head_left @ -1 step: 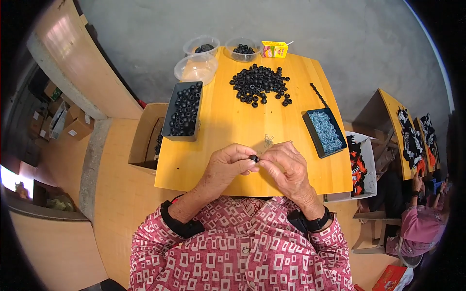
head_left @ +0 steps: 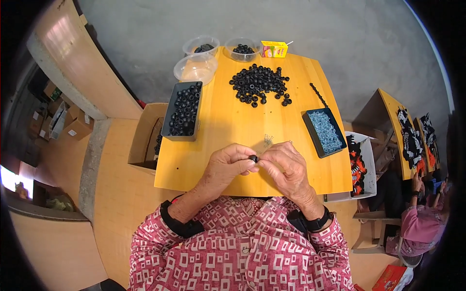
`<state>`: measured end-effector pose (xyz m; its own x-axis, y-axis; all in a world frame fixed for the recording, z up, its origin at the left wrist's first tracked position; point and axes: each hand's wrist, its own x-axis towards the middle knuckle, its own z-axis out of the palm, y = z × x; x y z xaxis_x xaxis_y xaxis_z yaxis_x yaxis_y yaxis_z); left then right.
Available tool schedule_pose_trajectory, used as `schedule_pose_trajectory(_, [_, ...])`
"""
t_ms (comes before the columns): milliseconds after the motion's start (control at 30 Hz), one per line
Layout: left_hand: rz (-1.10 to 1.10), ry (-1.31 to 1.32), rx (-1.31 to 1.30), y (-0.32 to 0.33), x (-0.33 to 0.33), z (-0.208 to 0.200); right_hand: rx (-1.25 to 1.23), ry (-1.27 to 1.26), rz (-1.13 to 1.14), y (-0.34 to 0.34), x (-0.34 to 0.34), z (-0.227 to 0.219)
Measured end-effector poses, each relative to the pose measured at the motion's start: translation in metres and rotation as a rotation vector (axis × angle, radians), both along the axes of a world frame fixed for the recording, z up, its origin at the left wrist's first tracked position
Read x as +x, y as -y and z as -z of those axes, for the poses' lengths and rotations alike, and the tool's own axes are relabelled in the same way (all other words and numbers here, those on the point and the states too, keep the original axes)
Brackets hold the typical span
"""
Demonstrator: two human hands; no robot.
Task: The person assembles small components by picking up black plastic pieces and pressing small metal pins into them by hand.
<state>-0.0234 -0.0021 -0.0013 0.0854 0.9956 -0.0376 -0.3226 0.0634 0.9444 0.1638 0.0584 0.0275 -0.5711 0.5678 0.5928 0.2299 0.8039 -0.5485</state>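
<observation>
The fingertips of the bare left hand (head_left: 230,162) and bare right hand (head_left: 287,167) partly cover the small black round glossy bead (head_left: 253,158) held just above the near part of the yellow wood-grained table (head_left: 218,114); the left pinches it, while I cannot tell whether the right, its fingertips beside the bead, grasps anything. The tiny pale pieces (head_left: 268,140) beyond the hands are hard to make out. Farther back lies a loose pile of black holed beads (head_left: 259,82), between 2 dark rectangular trays, 1 with black beads (head_left: 185,109), 1 with fine blue-grey pieces (head_left: 325,131).
</observation>
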Motion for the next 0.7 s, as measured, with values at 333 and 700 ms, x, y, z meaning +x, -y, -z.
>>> schedule_pose_trajectory(333, [0.051, 0.034, -0.084, -0.0003, 0.0011, 0.0028, 0.037, -0.016, 0.005, 0.0001, -0.0039, 0.0007])
schedule_pose_trajectory(700, [0.084, 0.084, -0.103, -0.0011, 0.0015, 0.0014, -0.043, -0.012, 0.007, 0.001, -0.004, 0.003])
